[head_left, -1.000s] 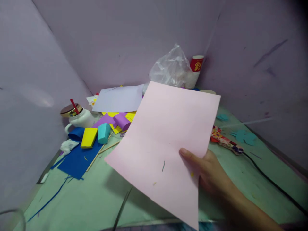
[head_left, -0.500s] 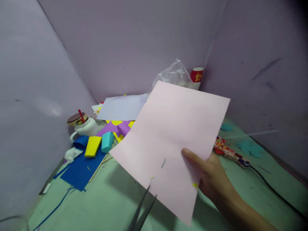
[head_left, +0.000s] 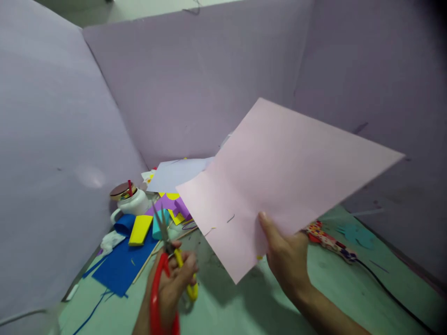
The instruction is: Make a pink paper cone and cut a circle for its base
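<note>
Your right hand (head_left: 288,260) pinches the sheet (head_left: 279,167); left hand (head_left: 171,288) grips scissors (head_left: 169,248).
Likely light, bendy, easily creased; best held near an edge.

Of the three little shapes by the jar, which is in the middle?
The yellow shape, with the blue shape on its left and the turquoise shape on its right.
</note>
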A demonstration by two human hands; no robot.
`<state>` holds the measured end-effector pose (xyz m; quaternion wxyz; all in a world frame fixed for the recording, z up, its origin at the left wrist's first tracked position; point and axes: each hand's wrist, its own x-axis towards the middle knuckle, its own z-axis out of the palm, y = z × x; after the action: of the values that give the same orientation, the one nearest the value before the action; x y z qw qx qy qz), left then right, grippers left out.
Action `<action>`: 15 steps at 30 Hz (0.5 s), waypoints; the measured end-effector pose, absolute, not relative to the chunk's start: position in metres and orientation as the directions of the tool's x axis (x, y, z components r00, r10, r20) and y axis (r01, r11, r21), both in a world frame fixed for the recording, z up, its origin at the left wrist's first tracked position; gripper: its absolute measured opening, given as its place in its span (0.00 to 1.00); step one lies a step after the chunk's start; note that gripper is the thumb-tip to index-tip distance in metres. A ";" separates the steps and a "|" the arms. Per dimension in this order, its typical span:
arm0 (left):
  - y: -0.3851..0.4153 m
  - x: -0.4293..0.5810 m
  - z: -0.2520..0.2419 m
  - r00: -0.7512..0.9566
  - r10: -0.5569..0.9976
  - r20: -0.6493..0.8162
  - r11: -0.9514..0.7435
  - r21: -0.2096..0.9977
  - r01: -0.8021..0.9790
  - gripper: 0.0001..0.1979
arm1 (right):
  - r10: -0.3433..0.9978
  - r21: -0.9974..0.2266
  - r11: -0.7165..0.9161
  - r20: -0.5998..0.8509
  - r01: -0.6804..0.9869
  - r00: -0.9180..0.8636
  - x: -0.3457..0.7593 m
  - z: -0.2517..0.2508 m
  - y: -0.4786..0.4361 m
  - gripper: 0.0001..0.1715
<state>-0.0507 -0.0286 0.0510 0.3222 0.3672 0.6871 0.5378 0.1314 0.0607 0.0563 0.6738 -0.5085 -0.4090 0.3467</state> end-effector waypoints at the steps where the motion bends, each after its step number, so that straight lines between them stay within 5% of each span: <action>1: -0.019 -0.044 0.052 -0.503 0.862 -0.059 0.089 0.995 0.035 0.26 | 0.883 -0.973 0.228 0.197 -0.024 0.426 0.129 0.057 0.054 0.31; 4: 0.002 -0.025 0.056 -0.448 0.893 -0.046 -0.030 0.986 -0.163 0.25 | 0.898 -0.982 0.188 0.176 0.010 0.404 0.125 0.054 0.040 0.28; 10: 0.008 -0.013 0.063 -0.534 0.843 -0.057 0.010 0.996 -0.091 0.18 | 0.930 -0.996 0.090 0.078 -0.018 0.358 0.124 0.047 0.033 0.30; 15: 0.002 -0.026 0.055 -0.379 0.924 -0.047 0.004 0.994 -0.113 0.15 | 0.939 -0.997 0.068 0.051 -0.040 0.340 0.131 0.045 0.040 0.28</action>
<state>-0.0264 0.0021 0.0551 0.4266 0.3586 0.5656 0.6078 0.1311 0.0396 0.0446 0.6059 -0.5502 -0.4086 0.4039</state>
